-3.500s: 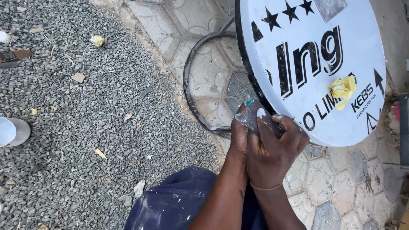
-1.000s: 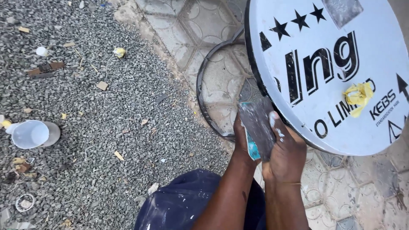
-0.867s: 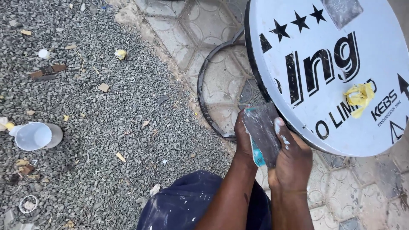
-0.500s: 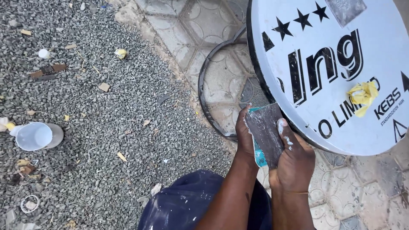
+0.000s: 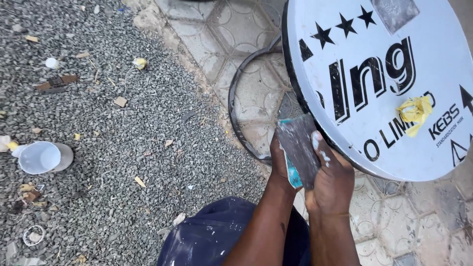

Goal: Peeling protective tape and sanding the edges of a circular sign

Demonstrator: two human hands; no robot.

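Pad: your two hands hold a flat, grey, rectangular pad (image 5: 298,148) with a teal edge showing low on its left side; it looks like a sanding block or a folded abrasive sheet, though I cannot tell which.
Where it is: between your palms, its top edge just under the rim of the disc (image 5: 379,93), near or touching it; I cannot tell which.
Left hand: your left hand (image 5: 282,165) sits behind and to the left of the pad, fingers curled round its back edge, gripping it.
Right hand: your right hand (image 5: 332,180) clamps the pad from the right, thumb laid along its grey face with white smears on the thumb.
Handling: I judge the pad light and fairly stiff, with a gritty face that should not slip; dust on your skin may make the hold less sure.
Where to hold: take it by the long edges, thumb on the face, as you hold it now.
Looks: the grey face is dull, worn and dusty, and the teal layer peeks out only at the lower left.
Disc: round, white, rigid, with a dark rim, black stars and lettering, and a crumpled yellow scrap (image 5: 415,111) stuck well right of your fingers.
Ring: a dark metal ring (image 5: 236,113) lies on the paving (image 5: 221,34) beyond your left fingers.
Gravel: a white cup (image 5: 38,157) lies on its side on the gravel (image 5: 98,98), far to the left.
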